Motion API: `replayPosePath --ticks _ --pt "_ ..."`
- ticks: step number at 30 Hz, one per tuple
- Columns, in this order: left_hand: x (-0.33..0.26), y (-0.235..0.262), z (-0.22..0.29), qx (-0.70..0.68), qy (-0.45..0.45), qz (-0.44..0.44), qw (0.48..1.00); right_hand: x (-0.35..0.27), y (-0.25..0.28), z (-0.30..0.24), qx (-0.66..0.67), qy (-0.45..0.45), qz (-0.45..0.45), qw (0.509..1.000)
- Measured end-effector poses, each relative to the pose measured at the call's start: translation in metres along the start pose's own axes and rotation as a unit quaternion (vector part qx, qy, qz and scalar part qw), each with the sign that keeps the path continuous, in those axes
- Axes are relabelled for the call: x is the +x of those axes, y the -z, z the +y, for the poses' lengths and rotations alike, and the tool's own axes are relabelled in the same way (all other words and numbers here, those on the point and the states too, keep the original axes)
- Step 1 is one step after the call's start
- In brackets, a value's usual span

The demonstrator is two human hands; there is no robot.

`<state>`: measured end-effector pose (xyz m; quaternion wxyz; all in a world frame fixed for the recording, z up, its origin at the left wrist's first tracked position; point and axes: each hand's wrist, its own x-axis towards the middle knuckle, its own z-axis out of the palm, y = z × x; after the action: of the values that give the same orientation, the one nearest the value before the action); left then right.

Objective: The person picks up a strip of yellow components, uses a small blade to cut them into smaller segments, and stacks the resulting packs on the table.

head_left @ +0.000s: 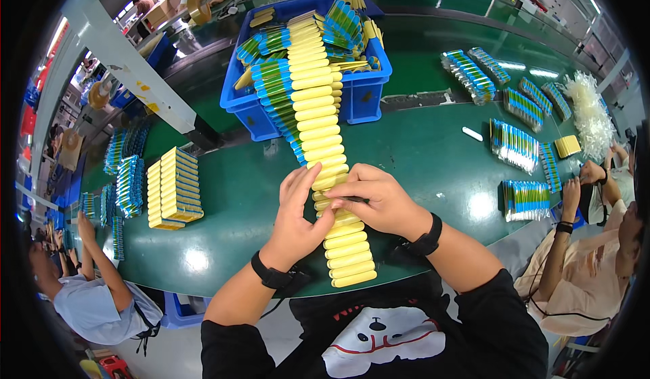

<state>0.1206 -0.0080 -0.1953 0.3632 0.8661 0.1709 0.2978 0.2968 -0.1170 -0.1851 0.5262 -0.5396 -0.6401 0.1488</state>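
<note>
A long strip of joined yellow pieces with rounded ends (317, 113) runs from the blue crate (365, 98) down the table to its near edge. My left hand (298, 206) lies on the strip's left side, its fingers and thumb gripping it. Opposite, my right hand (382, 199) is closed in a pinch over the strip, close to my left thumb. A small dark thin thing (352, 199) shows between the right fingers; its kind is unclear. More yellow pieces, and others in blue-green wrapping, are heaped in the crate.
At the left stands a stack of yellow strips (175, 188), with blue-wrapped bundles (130, 186) beyond. Several wrapped bundles (518, 145) and a pile of clear plastic (588, 115) lie at the right. A metal post (135, 61) rises at left. Co-workers sit on both sides.
</note>
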Motion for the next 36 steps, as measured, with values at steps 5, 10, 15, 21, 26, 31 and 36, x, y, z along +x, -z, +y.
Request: replayPosePath --ticks 5,10,15,21,26,31,36 --pt "-0.001 0.002 -0.001 0.031 -0.014 0.005 0.999 0.000 0.005 0.000 -0.025 -0.035 0.003 0.999" --pt "0.003 0.002 0.002 0.038 -0.013 0.002 0.999 -0.004 0.026 0.005 -0.001 -0.119 0.065 0.991" --pt "0.001 0.003 -0.007 -0.029 0.008 -0.011 0.999 -0.008 0.040 0.018 0.308 -0.302 0.066 0.900" --pt "0.001 0.006 -0.001 -0.094 0.081 0.012 0.992 -0.009 0.050 -0.003 0.433 -0.422 0.040 0.795" --pt "-0.030 0.027 0.012 -0.129 0.141 -0.046 0.981 -0.030 0.048 -0.016 0.467 -0.415 0.015 0.781" --pt "-0.084 0.040 0.031 -0.206 0.227 -0.105 0.946 -0.069 0.041 -0.021 0.526 -0.462 0.058 0.712" --pt "-0.119 0.032 0.036 -0.139 0.158 -0.132 0.969 -0.076 0.021 -0.031 0.547 -0.432 0.014 0.717"
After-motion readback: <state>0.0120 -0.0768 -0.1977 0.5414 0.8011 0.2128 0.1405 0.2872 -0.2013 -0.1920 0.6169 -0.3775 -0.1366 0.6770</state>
